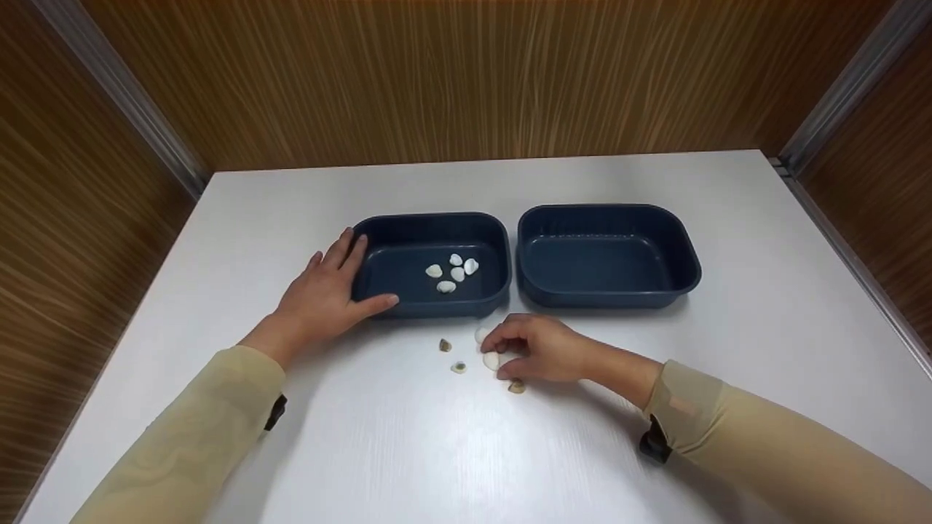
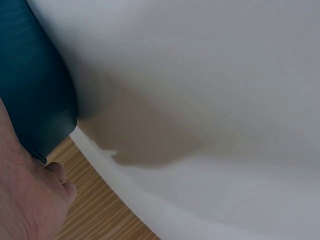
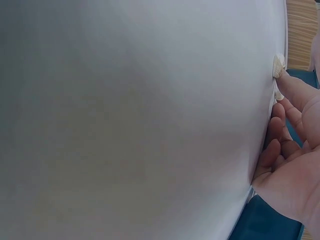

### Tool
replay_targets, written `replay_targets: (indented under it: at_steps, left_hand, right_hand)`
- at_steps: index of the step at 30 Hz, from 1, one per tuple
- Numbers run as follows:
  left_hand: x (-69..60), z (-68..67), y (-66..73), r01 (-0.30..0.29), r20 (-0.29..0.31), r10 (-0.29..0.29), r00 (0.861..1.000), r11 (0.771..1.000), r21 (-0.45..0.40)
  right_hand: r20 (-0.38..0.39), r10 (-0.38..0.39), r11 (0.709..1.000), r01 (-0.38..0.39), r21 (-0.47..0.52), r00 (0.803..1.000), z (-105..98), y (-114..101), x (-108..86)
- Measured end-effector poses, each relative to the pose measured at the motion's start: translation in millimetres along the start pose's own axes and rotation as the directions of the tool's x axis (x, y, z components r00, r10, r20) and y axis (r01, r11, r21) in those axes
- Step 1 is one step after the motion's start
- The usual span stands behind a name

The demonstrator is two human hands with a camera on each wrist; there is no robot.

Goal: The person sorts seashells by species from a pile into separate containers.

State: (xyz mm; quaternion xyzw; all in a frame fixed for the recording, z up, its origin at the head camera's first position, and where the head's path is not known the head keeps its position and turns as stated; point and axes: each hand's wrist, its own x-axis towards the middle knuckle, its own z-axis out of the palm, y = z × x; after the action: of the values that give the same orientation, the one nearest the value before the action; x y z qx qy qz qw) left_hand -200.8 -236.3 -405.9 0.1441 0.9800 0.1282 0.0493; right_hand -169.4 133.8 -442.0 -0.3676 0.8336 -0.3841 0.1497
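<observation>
My left hand (image 1: 320, 295) lies with spread fingers on the left end of the left dark blue tray (image 1: 437, 309), thumb over its front rim. The left wrist view shows part of this hand (image 2: 35, 200) beside the tray wall (image 2: 37, 80). In front of the trays, my right hand (image 1: 546, 348) has thumb and forefinger at opposite edges of a white shell (image 1: 491, 361) on the table. Another white shell (image 1: 481, 335) lies partly behind its fingers, and a brownish shell (image 1: 516, 386) is by the thumb. The right wrist view shows this hand (image 3: 295, 145) at the edge.
Several white shells (image 1: 457, 274) lie inside the left tray. A second dark blue tray (image 1: 608, 298) stands to its right, with no shells visible in it. Two small brownish shells (image 1: 445, 346) (image 1: 458, 367) are on the white table (image 1: 378, 437). Wood-grain panels (image 1: 466, 80) surround the table.
</observation>
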Motion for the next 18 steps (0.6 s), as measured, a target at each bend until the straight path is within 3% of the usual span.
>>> replay_targets:
  at_steps: [18]
  left_hand:
    - [0.8,0.5,-0.6,0.002,-0.002,-0.002,1.0,1.0,0.011]
  right_hand:
    - [-0.001,-0.017,0.999,0.017,0.028,1.0,0.7,0.3,-0.4]
